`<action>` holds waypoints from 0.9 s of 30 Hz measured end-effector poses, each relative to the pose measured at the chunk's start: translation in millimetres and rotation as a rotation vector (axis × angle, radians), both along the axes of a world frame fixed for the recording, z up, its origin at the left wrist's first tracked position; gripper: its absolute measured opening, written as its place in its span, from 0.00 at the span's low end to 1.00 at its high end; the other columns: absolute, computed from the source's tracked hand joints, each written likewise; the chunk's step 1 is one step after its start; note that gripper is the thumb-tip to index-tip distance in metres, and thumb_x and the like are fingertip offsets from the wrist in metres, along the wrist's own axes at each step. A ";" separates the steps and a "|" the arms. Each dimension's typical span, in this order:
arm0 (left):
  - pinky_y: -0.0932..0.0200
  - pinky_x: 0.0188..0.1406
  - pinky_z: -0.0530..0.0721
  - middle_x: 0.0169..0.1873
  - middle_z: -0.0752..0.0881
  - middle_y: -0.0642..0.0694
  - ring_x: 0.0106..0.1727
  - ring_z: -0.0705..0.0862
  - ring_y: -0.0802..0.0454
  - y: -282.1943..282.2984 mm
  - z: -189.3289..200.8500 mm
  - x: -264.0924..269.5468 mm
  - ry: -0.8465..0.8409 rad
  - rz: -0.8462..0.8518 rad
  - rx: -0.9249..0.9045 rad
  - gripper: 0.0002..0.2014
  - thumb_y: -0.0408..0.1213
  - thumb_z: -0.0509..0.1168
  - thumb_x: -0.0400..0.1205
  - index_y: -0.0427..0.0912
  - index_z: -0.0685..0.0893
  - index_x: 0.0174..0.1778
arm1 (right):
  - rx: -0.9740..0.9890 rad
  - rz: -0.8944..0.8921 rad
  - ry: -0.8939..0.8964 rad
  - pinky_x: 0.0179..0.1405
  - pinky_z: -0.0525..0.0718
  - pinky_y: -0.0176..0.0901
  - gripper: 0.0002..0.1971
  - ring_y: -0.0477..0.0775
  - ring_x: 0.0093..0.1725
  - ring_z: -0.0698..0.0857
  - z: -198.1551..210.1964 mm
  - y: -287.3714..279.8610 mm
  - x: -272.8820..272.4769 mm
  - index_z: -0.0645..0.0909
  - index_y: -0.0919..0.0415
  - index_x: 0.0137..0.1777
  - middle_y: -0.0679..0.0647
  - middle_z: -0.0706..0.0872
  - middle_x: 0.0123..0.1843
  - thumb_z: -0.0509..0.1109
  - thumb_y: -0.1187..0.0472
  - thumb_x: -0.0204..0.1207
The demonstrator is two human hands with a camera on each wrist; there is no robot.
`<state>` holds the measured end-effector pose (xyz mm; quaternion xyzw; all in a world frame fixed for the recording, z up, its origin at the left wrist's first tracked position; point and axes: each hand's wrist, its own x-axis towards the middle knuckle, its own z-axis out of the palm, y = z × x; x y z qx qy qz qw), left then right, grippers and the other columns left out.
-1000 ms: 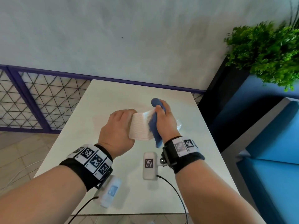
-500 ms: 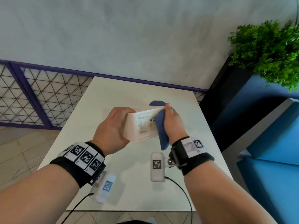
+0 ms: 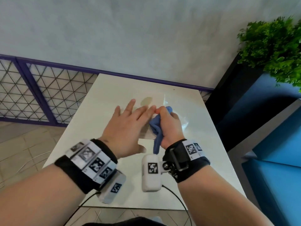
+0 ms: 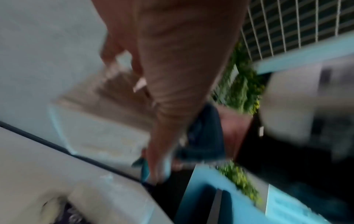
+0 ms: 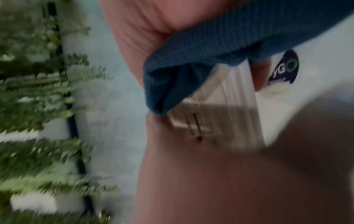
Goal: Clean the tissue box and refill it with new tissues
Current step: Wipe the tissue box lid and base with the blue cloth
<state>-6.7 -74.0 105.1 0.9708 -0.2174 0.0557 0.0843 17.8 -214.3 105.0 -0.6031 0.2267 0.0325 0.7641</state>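
The white tissue box (image 3: 149,134) lies on the white table (image 3: 114,88), mostly hidden under my hands. My left hand (image 3: 130,118) is spread over it with straight fingers and appears to rest on its top. My right hand (image 3: 170,126) grips a blue cloth (image 3: 156,128) and holds it against the box's right side. In the right wrist view the cloth (image 5: 210,53) sits bunched in my fist at the ribbed box (image 5: 231,103). The blurred left wrist view shows the box (image 4: 99,121) beneath my fingers. A clear plastic tissue pack (image 3: 182,123) lies just behind my right hand.
A beige oval patch (image 3: 146,101) shows on the table beyond my left fingers. A green plant (image 3: 273,49) in a black planter (image 3: 228,98) and a blue seat (image 3: 276,168) stand to the right. A purple lattice railing (image 3: 40,95) runs along the left.
The box was held up and tilted in my left hand; now it is down on the table. My left hand has let go and spread flat over it. The right still grips the cloth.
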 end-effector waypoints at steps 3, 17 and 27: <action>0.27 0.71 0.68 0.79 0.65 0.51 0.84 0.45 0.36 -6.2 -12.7 -0.6 -0.026 0.175 -0.114 0.45 0.46 0.72 0.72 0.50 0.53 0.81 | -0.166 0.034 -0.066 0.55 0.86 0.57 0.36 0.55 0.51 0.88 -10.6 16.3 -3.6 0.73 0.45 0.67 0.51 0.87 0.53 0.73 0.37 0.57; 0.57 0.36 0.74 0.53 0.75 0.52 0.49 0.78 0.52 25.4 -15.6 18.1 -0.005 0.206 -0.763 0.27 0.40 0.73 0.70 0.52 0.70 0.62 | -1.067 0.374 -0.466 0.80 0.49 0.64 0.25 0.62 0.85 0.47 13.8 40.7 -9.6 0.54 0.43 0.82 0.56 0.51 0.87 0.48 0.51 0.85; 0.48 0.48 0.84 0.56 0.76 0.53 0.53 0.81 0.51 36.0 -14.3 17.2 0.061 0.221 -0.719 0.33 0.29 0.72 0.65 0.58 0.69 0.62 | -1.216 0.133 -0.100 0.74 0.58 0.74 0.25 0.68 0.83 0.52 -7.6 -15.4 56.8 0.57 0.47 0.80 0.56 0.50 0.85 0.49 0.50 0.83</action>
